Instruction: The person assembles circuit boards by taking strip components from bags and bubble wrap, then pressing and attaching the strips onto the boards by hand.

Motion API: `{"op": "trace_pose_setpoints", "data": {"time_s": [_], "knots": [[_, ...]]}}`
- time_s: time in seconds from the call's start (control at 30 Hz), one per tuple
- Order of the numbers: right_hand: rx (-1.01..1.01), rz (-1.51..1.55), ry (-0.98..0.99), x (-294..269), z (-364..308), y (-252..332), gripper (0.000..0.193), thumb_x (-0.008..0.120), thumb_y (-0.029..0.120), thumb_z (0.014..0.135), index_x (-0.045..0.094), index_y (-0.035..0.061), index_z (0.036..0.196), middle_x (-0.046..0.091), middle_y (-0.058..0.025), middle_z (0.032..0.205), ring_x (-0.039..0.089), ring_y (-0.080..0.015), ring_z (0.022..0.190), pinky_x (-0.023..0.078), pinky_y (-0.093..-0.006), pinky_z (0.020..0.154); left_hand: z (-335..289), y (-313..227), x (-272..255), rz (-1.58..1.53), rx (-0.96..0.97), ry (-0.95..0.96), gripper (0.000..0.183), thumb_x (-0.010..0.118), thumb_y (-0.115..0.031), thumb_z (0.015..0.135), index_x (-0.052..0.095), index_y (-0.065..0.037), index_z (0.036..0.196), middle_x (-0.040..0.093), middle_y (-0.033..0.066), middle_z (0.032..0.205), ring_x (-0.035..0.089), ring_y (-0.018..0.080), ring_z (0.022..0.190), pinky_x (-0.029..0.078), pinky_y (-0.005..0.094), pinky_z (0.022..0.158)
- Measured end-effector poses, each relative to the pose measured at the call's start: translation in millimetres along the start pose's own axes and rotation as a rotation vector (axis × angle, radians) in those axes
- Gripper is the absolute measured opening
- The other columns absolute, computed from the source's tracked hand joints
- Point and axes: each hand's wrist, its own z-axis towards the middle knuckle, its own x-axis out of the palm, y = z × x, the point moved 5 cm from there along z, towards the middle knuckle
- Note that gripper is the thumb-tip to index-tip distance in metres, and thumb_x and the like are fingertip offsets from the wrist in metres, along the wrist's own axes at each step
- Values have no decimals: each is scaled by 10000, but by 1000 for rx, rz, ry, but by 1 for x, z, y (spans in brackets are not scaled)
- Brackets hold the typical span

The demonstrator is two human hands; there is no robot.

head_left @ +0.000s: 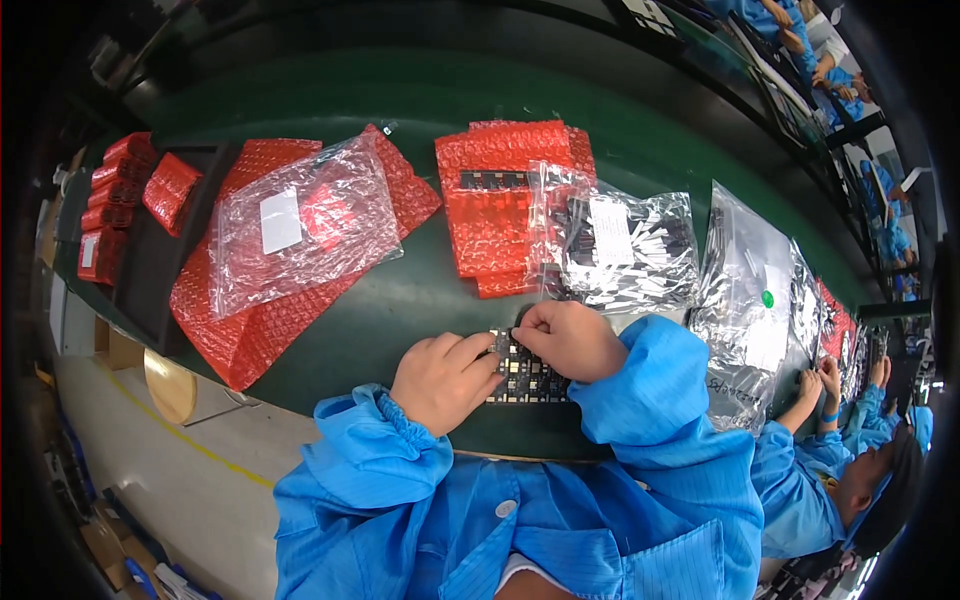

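A dark circuit board panel (527, 386) with rows of small pale parts lies on the green table in front of me. My left hand (445, 380) has its fingers curled on the panel's left edge, holding it. Over the panel's far edge, my right hand (570, 338) is closed in a pinch, thumb and forefinger together. Whatever lies between those fingertips is too small or hidden to make out. Just beyond my right hand is a clear plastic bag (655, 265) full of small black and white pieces.
Red bubble wrap with more boards (490, 215) lies at the far middle. Leftward, a clear bag (300, 225) rests on red bubble wrap (240, 345), beside a black tray (150, 285) with red-wrapped bundles (170, 190). More clear bags (745, 300) lie to the right, near a co-worker's hands (815, 390).
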Motion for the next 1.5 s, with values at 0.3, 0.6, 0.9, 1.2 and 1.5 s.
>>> {"op": "trace_pose_setpoints", "data": {"time_s": [0.3,0.6,0.9,1.2,1.5], "knots": [[14,29,0,4,2,-3,205,634,239,754,628,36,785,613,-107,655,604,-198,582,464,-307,550,0,1,0,-19,-5,-1,199,677,-162,652,625,-77,825,570,23,951,525,186,725,451,312,625],[73,46,45,4,2,-3,193,633,236,751,631,45,779,615,-106,654,605,-203,577,468,-307,550,-1,1,0,-26,-7,0,203,677,-163,655,625,-77,831,570,24,952,526,187,724,449,314,623],[23,-90,-57,9,2,-3,196,632,240,731,634,50,778,624,-104,673,617,-250,613,482,-331,555,1,2,0,-16,-10,24,253,677,-179,662,615,-82,887,570,25,945,528,188,724,448,313,616],[-9,-113,-65,8,2,-2,195,622,244,734,636,53,775,625,-108,681,615,-266,626,483,-348,564,6,0,6,70,-34,82,326,672,-215,673,590,-103,968,514,15,888,519,184,701,441,310,588],[6,-94,-11,5,4,-2,193,615,251,735,640,65,778,627,-106,691,618,-271,651,490,-353,603,9,-1,5,63,-52,104,320,671,-216,675,597,-101,965,514,17,900,521,186,706,446,308,595]]}}
